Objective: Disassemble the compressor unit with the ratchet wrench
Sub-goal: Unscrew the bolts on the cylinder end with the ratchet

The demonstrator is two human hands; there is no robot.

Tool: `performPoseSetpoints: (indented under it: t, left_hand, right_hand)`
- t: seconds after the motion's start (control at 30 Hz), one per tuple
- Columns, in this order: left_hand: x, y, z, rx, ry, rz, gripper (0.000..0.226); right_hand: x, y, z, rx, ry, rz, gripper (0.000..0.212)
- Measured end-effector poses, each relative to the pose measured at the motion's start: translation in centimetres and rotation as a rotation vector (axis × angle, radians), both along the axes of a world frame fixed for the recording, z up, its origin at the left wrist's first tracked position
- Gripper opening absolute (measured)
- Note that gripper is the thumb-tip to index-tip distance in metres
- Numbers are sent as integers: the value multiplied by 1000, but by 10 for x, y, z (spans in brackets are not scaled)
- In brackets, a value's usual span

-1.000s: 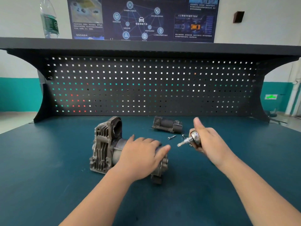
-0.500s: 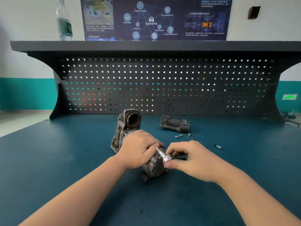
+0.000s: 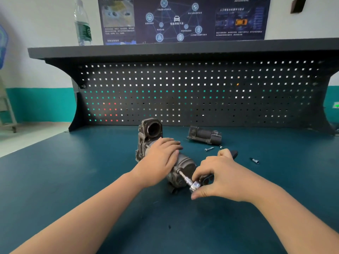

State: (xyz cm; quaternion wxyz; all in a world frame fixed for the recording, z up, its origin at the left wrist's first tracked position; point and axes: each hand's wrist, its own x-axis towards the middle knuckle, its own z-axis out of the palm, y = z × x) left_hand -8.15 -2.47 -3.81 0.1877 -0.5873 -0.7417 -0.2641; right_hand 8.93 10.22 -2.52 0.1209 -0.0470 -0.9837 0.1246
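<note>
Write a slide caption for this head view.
Left hand steadies the compressor unit while right hand seats the ratchet wrench.

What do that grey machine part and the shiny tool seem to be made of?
Compressor unit: likely cast aluminium, judging by its dull grey, rough ribbed surface. Ratchet wrench: probably chromed steel, given its bright mirror-like glints; its handle tip looks like matte black plastic or rubber.

Workbench station against a white and teal wall

A teal-topped workbench [image 3: 55,180] carries a black perforated back panel [image 3: 183,92] along its far edge, under a dark shelf [image 3: 183,49]. A clear water bottle [image 3: 83,24] stands at the shelf's left end. A dark poster [image 3: 183,19] hangs on the wall [image 3: 45,24] behind.
</note>
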Motion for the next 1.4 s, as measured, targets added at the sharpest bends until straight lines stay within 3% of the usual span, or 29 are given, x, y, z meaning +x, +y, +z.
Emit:
performPoseSetpoints:
  t: [0.07,0.13,0.17,0.23,0.27,0.33,0.4,0.53,0.7,0.8,0.87,0.9,0.97,1.03,1.13,1.27,1.4]
  left_hand:
    - [26,-12,-6,271,-203,106,17]
    - [58,-25,-10,540,-574,266,17]
    - [73,-30,-12,540,-821,291,25]
    - [97,-33,-15,290,-1263,241,41]
    - [105,-33,-15,168,-1401,200,46]
    - [110,-29,-13,99,-1490,144,43]
    - [107,-24,-13,191,-1554,79,36]
    - [113,-11,-11,270,-1839,-56,32]
    - [115,-2,-13,467,-1985,-182,32]
    - [113,-2,-16,526,-2056,-296,33]
    - [111,-2,-17,541,-2100,-300,31]
    - [110,-2,-18,541,-2101,-291,31]
    - [109,-3,-20,527,-2068,-273,30]
    - [110,-3,-21,524,-2028,-259,31]
    - [111,-4,-20,537,-2034,-248,33]
    - [113,-6,-18,584,-2113,-275,36]
    - [114,-8,-19,608,-2130,-293,31]
  right_hand:
    - [0,-2,-1,16,3,1,54]
    - [0,-3,0,23,14,-2,45]
    - [0,-3,0,41,20,3,41]
    - [0,-3,1,81,36,23,42]
    - [0,-3,2,85,44,32,42]
    - [1,-3,3,44,44,37,34]
    - [1,-2,2,0,28,28,25]
    - [-2,3,-3,54,36,-3,35]
    - [2,7,2,177,335,-88,71]
    - [1,9,5,44,501,-209,82]
    - [-1,11,6,-247,627,-476,102]
    - [-1,11,10,-507,608,-614,105]
    - [3,12,13,-1147,419,-560,86]
    - [3,9,11,-1487,306,-391,56]
    - [-4,4,6,-1475,405,-233,30]
    - [-11,-7,0,-1186,652,-218,36]
    - [-14,-13,-9,-1100,771,-239,35]
